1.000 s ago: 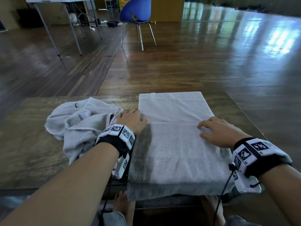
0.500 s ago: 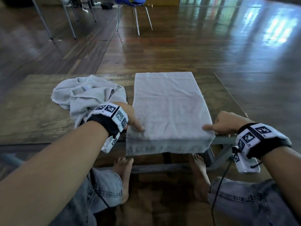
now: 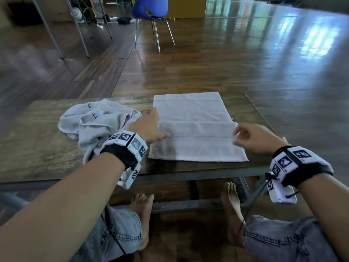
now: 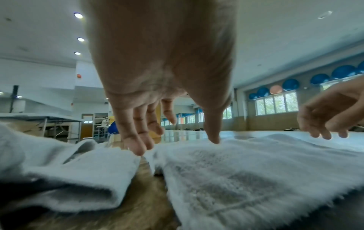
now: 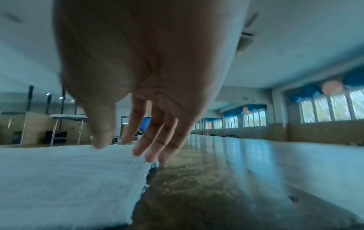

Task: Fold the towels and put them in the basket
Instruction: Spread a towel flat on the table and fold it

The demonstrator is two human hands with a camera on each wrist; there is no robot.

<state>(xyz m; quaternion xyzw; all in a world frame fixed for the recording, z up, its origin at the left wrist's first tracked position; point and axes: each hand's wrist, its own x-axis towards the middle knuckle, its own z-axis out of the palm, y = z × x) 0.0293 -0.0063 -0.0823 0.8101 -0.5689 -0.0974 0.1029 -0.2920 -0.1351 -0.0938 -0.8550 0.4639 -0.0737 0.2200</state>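
Note:
A white towel lies flat on the wooden table, its near part folded over itself toward the far end. My left hand is at the towel's left edge. In the left wrist view its thumb tip touches the white towel and its straight fingers point down beside the edge. My right hand is at the fold's right corner. Its thumb rests on the white towel, the fingers straight beside the edge. A crumpled grey towel lies to the left. No basket is in view.
The table's near edge runs just in front of the towel, with my bare feet and knees below it. The right table edge is close to my right hand. A blue chair and folding table legs stand far back on the wooden floor.
The towel's near end, which hung over the table edge, now lies folded forward on top of the towel. Both hands moved forward with it and their fingers have straightened.

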